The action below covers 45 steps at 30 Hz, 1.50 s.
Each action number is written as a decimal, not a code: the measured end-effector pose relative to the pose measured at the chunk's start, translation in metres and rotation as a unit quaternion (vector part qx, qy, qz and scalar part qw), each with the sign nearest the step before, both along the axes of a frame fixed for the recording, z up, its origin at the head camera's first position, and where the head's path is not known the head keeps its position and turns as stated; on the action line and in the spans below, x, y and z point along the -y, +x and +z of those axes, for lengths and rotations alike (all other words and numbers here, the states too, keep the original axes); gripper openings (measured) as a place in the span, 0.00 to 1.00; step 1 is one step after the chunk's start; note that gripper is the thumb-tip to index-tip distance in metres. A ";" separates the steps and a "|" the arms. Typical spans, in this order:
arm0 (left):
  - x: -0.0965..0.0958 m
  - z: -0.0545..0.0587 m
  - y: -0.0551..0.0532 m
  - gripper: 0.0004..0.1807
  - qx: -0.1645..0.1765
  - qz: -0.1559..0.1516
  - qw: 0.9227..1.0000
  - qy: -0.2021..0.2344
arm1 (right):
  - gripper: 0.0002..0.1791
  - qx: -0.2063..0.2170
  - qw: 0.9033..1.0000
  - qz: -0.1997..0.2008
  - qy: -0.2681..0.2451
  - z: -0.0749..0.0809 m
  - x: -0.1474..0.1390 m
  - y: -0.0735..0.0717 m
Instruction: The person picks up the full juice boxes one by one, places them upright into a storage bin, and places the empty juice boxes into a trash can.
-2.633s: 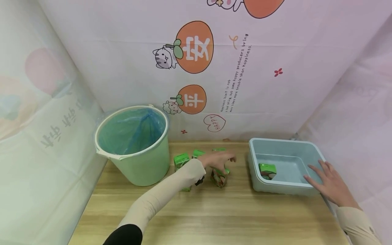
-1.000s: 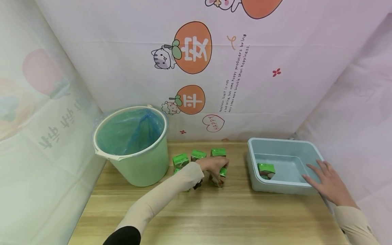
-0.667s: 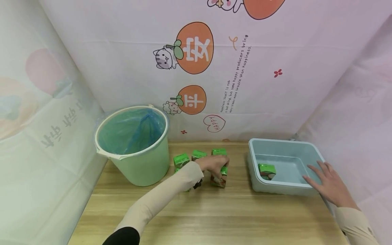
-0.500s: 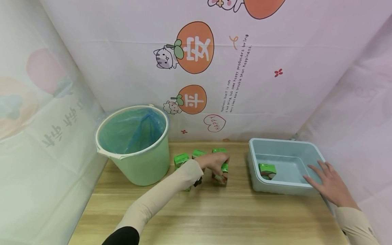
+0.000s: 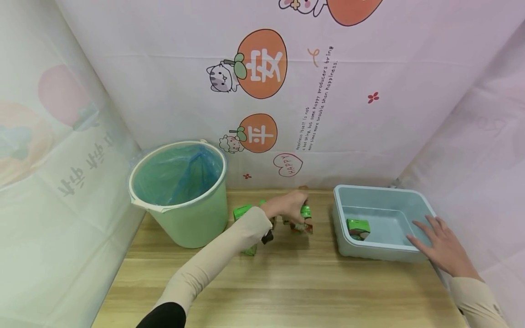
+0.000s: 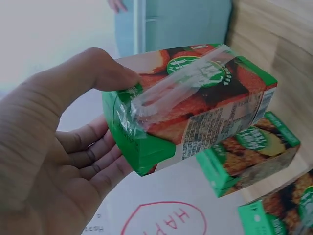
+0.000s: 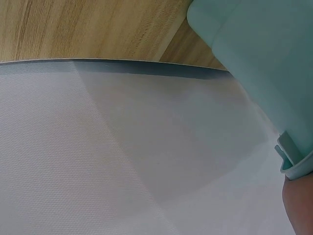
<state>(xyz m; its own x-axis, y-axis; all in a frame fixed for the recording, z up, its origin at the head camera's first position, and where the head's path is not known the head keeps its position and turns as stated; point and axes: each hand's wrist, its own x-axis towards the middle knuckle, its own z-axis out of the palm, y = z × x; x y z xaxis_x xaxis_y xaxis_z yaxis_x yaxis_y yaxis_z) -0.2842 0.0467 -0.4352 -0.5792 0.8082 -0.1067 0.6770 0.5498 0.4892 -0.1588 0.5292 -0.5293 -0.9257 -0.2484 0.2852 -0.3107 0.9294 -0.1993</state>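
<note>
My left hand [image 5: 288,206] grips a small drink carton [image 6: 190,95] with green ends, red fruit pictures and a wrapped straw stuck along one side. The thumb lies on its upper face, the fingers below, and the carton is tilted close over the table. More green-topped cartons [image 5: 243,211] stand under and behind the left forearm, partly hidden by it. At the right, my right hand [image 5: 445,248] rests on the rim of a light blue plastic basin [image 5: 385,223], fingers spread over the edge. Inside the basin's left corner lies another carton [image 5: 358,226].
A pale green bucket [image 5: 197,228] lined with a blue plastic bag stands at the back left. The wooden table [image 5: 287,291] meets a printed white cloth wall [image 5: 340,118] behind, with cloth sides left and right.
My left hand has come down onto the front carton, grasped it, and now lifts and tilts it up and slightly rightward. The right hand has stayed on the basin's rim.
</note>
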 end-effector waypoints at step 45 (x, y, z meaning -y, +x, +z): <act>-0.109 0.082 -0.019 0.19 -0.029 0.004 0.994 0.104 | 0.34 0.023 0.999 -0.029 -0.022 -0.002 -0.002 -0.005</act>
